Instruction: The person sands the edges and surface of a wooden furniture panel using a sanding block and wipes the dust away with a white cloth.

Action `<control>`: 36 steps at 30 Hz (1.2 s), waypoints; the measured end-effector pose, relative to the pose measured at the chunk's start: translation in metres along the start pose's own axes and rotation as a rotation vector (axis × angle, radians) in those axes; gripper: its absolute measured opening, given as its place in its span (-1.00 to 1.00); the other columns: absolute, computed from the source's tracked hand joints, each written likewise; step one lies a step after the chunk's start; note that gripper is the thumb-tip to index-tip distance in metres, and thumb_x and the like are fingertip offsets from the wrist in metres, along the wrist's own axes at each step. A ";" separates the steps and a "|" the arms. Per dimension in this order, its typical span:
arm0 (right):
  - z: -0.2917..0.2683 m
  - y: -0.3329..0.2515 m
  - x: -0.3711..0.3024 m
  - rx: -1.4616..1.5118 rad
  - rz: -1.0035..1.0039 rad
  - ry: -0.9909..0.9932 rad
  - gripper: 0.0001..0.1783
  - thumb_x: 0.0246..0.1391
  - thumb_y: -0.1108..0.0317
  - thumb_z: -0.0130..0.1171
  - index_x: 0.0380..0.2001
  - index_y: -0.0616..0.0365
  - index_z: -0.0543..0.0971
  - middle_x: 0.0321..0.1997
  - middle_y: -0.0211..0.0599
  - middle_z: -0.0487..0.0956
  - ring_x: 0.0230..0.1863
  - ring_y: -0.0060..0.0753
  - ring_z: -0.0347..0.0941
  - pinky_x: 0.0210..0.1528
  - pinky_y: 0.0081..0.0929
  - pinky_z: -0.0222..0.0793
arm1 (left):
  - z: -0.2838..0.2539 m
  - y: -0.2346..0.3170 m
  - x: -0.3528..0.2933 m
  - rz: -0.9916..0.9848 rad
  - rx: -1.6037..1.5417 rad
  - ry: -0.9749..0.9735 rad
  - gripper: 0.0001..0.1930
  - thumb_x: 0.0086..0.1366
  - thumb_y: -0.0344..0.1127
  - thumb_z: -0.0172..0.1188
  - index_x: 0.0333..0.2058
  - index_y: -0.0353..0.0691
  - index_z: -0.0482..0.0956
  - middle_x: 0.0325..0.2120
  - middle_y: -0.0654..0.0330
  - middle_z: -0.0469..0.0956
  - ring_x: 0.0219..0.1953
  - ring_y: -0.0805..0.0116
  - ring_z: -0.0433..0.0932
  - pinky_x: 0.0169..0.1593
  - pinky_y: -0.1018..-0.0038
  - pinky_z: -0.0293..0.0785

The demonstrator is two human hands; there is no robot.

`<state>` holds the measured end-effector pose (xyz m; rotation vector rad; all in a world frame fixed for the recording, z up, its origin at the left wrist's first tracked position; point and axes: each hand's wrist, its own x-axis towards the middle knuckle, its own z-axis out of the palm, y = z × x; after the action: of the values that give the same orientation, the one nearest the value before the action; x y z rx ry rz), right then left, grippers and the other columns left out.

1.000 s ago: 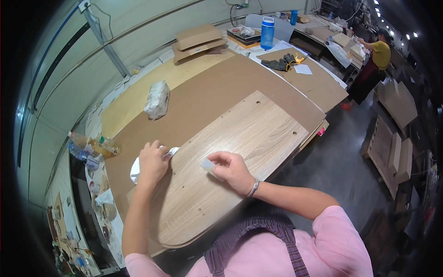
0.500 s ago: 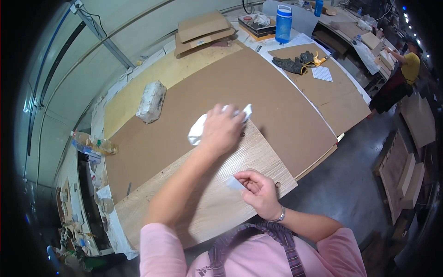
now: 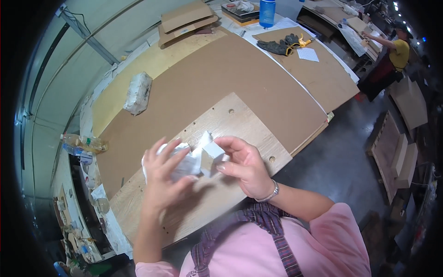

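Note:
My left hand [image 3: 162,177] has its fingers spread, just over a crumpled white cloth [image 3: 184,166] on a wood-grain panel [image 3: 235,124]. Whether the fingertips touch the cloth I cannot tell. Between thumb and fingers, my right hand [image 3: 247,168] pinches a small bent white piece [image 3: 214,151], flat and card-like with a tan-grey underside. It is held over the panel beside the cloth. Round holes show along the panel's edges and near its right corners.
Brown board [image 3: 203,78] covers the table under the panel. A white wrapped block [image 3: 138,93] lies at the left, near plastic bottles [image 3: 90,143]. Farther back are folded cardboard [image 3: 187,21], a blue bottle [image 3: 267,14] and dark gloves [image 3: 279,46]. A person [image 3: 392,60] works at the far right.
My left hand has come back from the panel's far corner toward me, its fingers now spread, and the cloth has come along. My right hand has moved slightly left and up with the white piece.

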<state>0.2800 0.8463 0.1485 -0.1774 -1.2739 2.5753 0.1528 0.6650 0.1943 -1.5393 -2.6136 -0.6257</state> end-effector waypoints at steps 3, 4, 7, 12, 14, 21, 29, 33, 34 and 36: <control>0.017 0.002 0.004 0.088 -0.007 -0.066 -0.46 -0.02 0.66 0.13 0.11 0.31 0.37 0.05 -0.24 0.48 0.09 -0.47 0.40 0.11 -0.47 0.37 | 0.012 0.019 -0.008 0.024 -0.347 0.052 -0.42 -0.09 -0.09 0.41 -0.05 -0.20 0.62 0.06 0.11 0.48 0.23 -0.02 0.29 0.27 0.06 0.08; 0.022 0.006 0.005 0.068 0.004 -0.087 -0.47 0.00 0.64 0.13 0.11 0.30 0.37 0.05 -0.26 0.48 0.08 -0.47 0.40 0.11 -0.46 0.37 | 0.013 0.018 -0.015 0.037 -0.362 0.045 -0.42 -0.09 -0.09 0.41 -0.05 -0.20 0.62 0.06 0.11 0.48 0.23 -0.02 0.29 0.27 0.06 0.08; 0.033 0.024 0.006 -0.377 -0.268 -0.108 -0.45 0.01 0.56 0.16 0.13 0.23 0.39 0.04 -0.28 0.50 0.05 -0.40 0.41 0.14 -0.45 0.36 | 0.012 0.005 -0.045 -0.240 -0.718 0.222 -0.56 -0.01 -0.34 0.33 -0.09 -0.33 0.60 -0.06 0.11 0.54 0.13 0.16 0.39 0.18 0.24 0.28; 0.073 0.053 0.028 -1.388 -0.640 -0.246 -0.34 -0.12 0.13 0.31 0.13 -0.06 0.46 0.29 -0.07 0.31 0.25 0.08 0.22 0.21 0.01 0.20 | -0.006 -0.066 -0.065 -0.448 -0.839 0.511 -0.71 0.26 -0.49 0.14 -0.03 -0.39 0.53 -0.15 0.17 0.57 -0.09 0.44 0.51 0.02 0.48 0.40; 0.076 0.067 0.022 -1.555 -0.444 -0.481 -0.43 -0.17 0.11 0.34 0.00 -0.10 0.53 0.20 -0.12 0.37 0.26 0.10 0.21 0.17 0.01 0.21 | 0.005 -0.086 -0.065 -0.490 -0.780 0.545 -0.72 0.26 -0.50 0.14 -0.04 -0.39 0.53 -0.16 0.17 0.57 -0.12 0.45 0.51 -0.01 0.50 0.42; -0.070 -0.008 -0.073 -1.715 -0.705 0.112 -0.64 -0.40 0.16 0.40 -0.44 0.01 0.58 -0.22 -0.25 0.57 -0.09 -0.07 0.43 0.10 -0.01 0.29 | 0.015 -0.111 -0.080 -0.567 -0.730 0.440 -0.86 0.28 -0.42 0.18 -0.23 -0.35 0.58 -0.39 0.36 0.50 -0.30 0.59 0.38 -0.16 0.59 0.29; 0.020 0.007 -0.024 -1.637 -0.669 -0.352 -0.66 -0.28 0.11 0.41 -0.49 0.03 0.54 0.14 -0.24 0.50 0.27 0.01 0.29 0.20 0.17 0.21 | 0.016 -0.120 -0.081 -0.560 -0.774 0.373 -0.88 0.25 -0.39 0.21 -0.30 -0.33 0.57 -0.43 0.38 0.49 -0.33 0.61 0.37 -0.18 0.60 0.27; -0.013 0.009 0.064 -1.707 -0.216 -0.070 -0.71 -0.30 0.18 0.37 -0.43 -0.01 0.58 0.00 -0.26 0.53 0.02 -0.20 0.40 0.03 -0.22 0.32 | 0.017 -0.127 -0.087 -0.550 -0.787 0.398 -0.89 0.23 -0.41 0.23 -0.33 -0.34 0.56 -0.44 0.37 0.47 -0.36 0.62 0.37 -0.24 0.61 0.29; -0.057 -0.003 0.091 -1.726 -0.447 0.133 -0.74 -0.25 0.15 0.33 -0.46 0.02 0.60 -0.06 -0.21 0.56 -0.01 -0.20 0.45 0.00 -0.23 0.36 | 0.017 -0.125 -0.085 -0.537 -0.796 0.390 -0.89 0.23 -0.42 0.23 -0.33 -0.34 0.55 -0.45 0.38 0.46 -0.37 0.62 0.36 -0.24 0.61 0.29; -0.113 -0.063 0.135 -2.101 0.094 0.460 -0.72 -0.16 0.11 0.29 -0.41 0.06 0.65 -0.23 -0.14 0.61 -0.17 -0.12 0.54 -0.11 -0.24 0.45 | 0.019 -0.119 -0.079 -0.534 -0.806 0.380 -0.89 0.22 -0.42 0.23 -0.33 -0.33 0.54 -0.44 0.39 0.43 -0.38 0.62 0.34 -0.25 0.61 0.27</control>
<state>0.1866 1.0074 0.1305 -0.9856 -2.8582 0.1138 0.0950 0.5553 0.1201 -0.6183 -2.5578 -1.9625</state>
